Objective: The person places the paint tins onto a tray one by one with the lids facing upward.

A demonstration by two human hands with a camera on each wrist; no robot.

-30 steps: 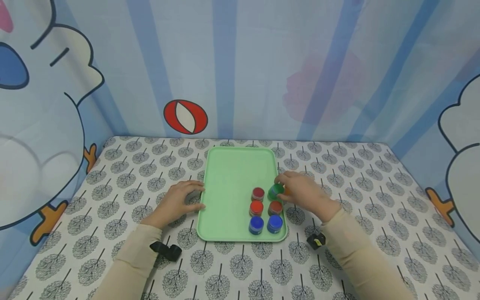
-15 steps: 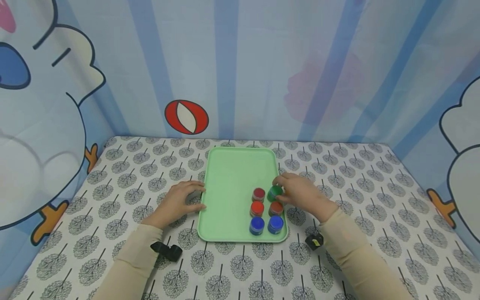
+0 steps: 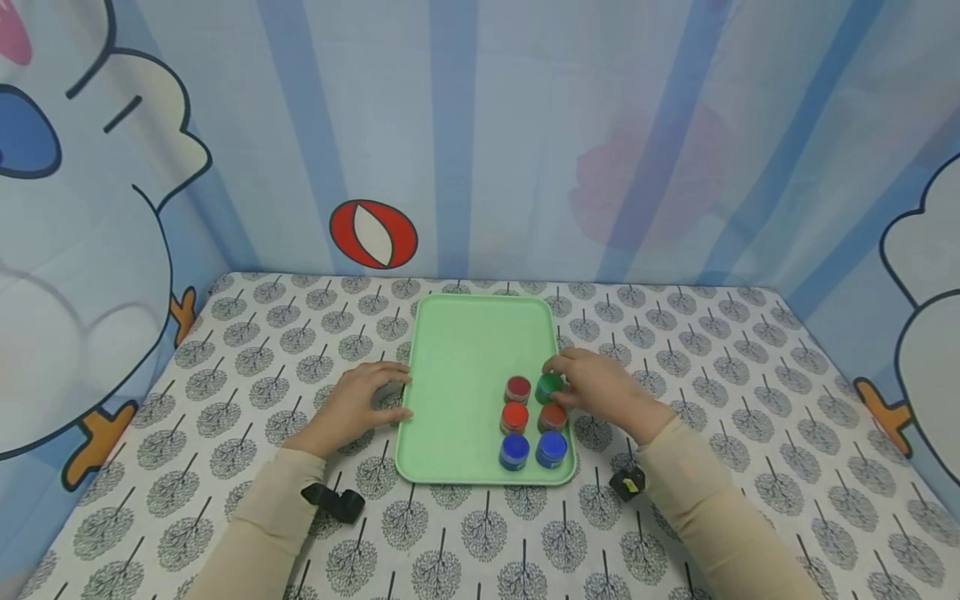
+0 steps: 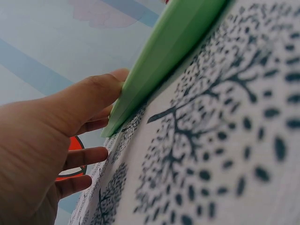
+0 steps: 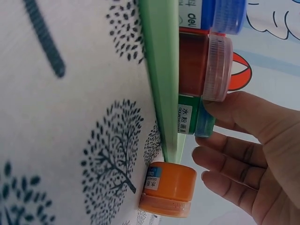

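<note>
A light green tray [image 3: 465, 358] lies in the middle of the table. Six small paint jars stand in two columns at its near right corner. They are a dark red jar [image 3: 517, 388], a green jar [image 3: 548, 386], a red jar [image 3: 514, 416], a brown-red jar [image 3: 552, 416] and two blue jars [image 3: 513, 451]. My right hand [image 3: 570, 380] pinches the green jar [image 5: 190, 121] between thumb and fingers as it stands on the tray. My left hand [image 3: 372, 397] lies flat on the cloth, its thumb [image 4: 101, 91] against the tray's left edge [image 4: 161, 56].
An orange jar [image 5: 168, 190] stands on the cloth just outside the tray's right rim [image 5: 161, 70], under my right hand and hidden in the head view. A tree-print cloth [image 3: 225, 350] covers the table, and curtain walls close in three sides.
My right hand has brought the green jar down and a little left, from tilted above the tray to standing beside the dark red jar. The left hand has not moved.
</note>
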